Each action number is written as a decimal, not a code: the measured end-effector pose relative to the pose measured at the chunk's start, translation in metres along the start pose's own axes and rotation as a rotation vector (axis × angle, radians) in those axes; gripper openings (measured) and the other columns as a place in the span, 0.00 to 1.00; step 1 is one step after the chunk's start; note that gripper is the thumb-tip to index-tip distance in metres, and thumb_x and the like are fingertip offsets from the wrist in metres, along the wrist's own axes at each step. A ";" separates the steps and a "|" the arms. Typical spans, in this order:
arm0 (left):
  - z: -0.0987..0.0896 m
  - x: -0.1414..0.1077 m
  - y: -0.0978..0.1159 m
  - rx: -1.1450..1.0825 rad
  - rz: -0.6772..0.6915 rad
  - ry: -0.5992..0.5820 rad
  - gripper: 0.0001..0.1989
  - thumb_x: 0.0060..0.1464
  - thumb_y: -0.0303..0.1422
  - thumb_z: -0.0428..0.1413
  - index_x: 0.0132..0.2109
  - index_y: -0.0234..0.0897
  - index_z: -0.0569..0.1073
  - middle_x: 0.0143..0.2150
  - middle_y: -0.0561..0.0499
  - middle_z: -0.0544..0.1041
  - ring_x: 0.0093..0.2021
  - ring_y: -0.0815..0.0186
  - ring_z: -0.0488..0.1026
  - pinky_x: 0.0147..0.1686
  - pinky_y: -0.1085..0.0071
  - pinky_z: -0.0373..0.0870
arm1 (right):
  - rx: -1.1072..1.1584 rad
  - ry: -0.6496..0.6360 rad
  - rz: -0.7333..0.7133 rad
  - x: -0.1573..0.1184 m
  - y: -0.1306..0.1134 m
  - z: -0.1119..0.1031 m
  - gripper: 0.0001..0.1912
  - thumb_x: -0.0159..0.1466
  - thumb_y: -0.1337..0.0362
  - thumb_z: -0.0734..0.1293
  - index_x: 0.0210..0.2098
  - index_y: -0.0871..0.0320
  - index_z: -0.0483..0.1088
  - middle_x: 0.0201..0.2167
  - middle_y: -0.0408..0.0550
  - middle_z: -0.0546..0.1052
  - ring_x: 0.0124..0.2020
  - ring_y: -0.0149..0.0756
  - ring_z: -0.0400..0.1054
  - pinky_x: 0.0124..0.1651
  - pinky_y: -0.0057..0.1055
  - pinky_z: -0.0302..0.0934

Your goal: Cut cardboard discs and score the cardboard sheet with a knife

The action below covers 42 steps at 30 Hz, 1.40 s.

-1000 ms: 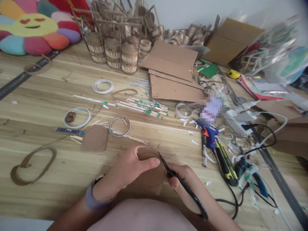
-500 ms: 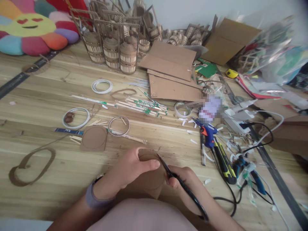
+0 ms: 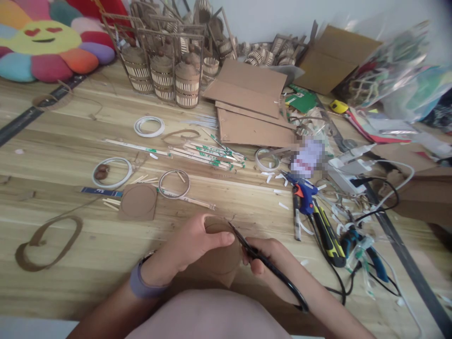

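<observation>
**Left hand (image 3: 197, 242) holds cardboard piece (image 3: 222, 256), right hand (image 3: 280, 258) holds scissors (image 3: 273, 269)**

At the far left, a brown curled strip (image 3: 26, 256) lies on the wooden table (image 3: 106, 278). To the right of it there is a white ring (image 3: 129, 175) with brown round objects (image 3: 102, 172) inside, and then a square card (image 3: 138, 201), which has a circle drawn on it.

The left hand is clamped on the cardboard piece, with the thumb on top and the fingers mostly hidden below. This piece is in front of the person's body, at the near edge of the table, and it also shows a curved drawn line. The blades of the scissors are at its upper right edge. Whether these blades are apart or together, I cannot tell.

The right hand is closed around the black handles of the scissors, which slant down to the right. Further to the right lie a blue glue gun (image 3: 306, 195), a yellow and black cutter (image 3: 328, 235) just beside its cable, and blue-handled pliers (image 3: 377, 266), partly covered by clear plastic (image 3: 362, 249).
</observation>
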<state>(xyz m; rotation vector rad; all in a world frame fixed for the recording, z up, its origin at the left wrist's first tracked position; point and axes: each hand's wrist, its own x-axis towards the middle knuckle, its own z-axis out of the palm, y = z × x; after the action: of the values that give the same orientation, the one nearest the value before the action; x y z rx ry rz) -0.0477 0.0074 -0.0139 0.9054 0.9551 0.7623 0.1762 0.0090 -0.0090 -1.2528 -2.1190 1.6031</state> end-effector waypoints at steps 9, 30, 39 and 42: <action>0.000 -0.001 0.002 -0.019 0.000 -0.006 0.12 0.53 0.36 0.65 0.46 0.43 0.84 0.47 0.54 0.86 0.54 0.56 0.79 0.57 0.64 0.70 | -0.066 -0.017 0.011 0.000 -0.003 -0.001 0.37 0.64 0.26 0.49 0.25 0.55 0.56 0.21 0.38 0.56 0.23 0.29 0.49 0.26 0.29 0.44; -0.007 0.001 -0.003 0.042 -0.039 -0.077 0.14 0.50 0.39 0.66 0.45 0.41 0.84 0.45 0.50 0.86 0.52 0.54 0.79 0.54 0.63 0.70 | -0.099 -0.020 0.031 -0.002 0.000 0.007 0.39 0.63 0.25 0.47 0.24 0.54 0.56 0.20 0.39 0.57 0.22 0.29 0.51 0.25 0.28 0.45; -0.005 0.004 -0.003 -0.332 0.021 0.259 0.23 0.43 0.48 0.72 0.40 0.36 0.80 0.36 0.50 0.83 0.36 0.63 0.79 0.35 0.72 0.73 | 0.012 0.334 -0.028 0.006 -0.001 0.014 0.36 0.66 0.29 0.51 0.25 0.54 0.61 0.17 0.39 0.60 0.21 0.31 0.54 0.23 0.28 0.49; 0.006 0.005 -0.004 -0.518 0.056 0.192 0.24 0.44 0.46 0.72 0.45 0.36 0.80 0.41 0.47 0.84 0.43 0.58 0.81 0.42 0.68 0.76 | 0.071 0.431 -0.052 0.016 0.002 0.023 0.35 0.67 0.29 0.51 0.27 0.53 0.63 0.15 0.38 0.59 0.19 0.31 0.54 0.22 0.28 0.50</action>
<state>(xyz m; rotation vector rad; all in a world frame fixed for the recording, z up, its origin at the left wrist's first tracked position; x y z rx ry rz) -0.0394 0.0086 -0.0174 0.4119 0.8414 1.0965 0.1534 0.0052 -0.0243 -1.3603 -1.7964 1.2372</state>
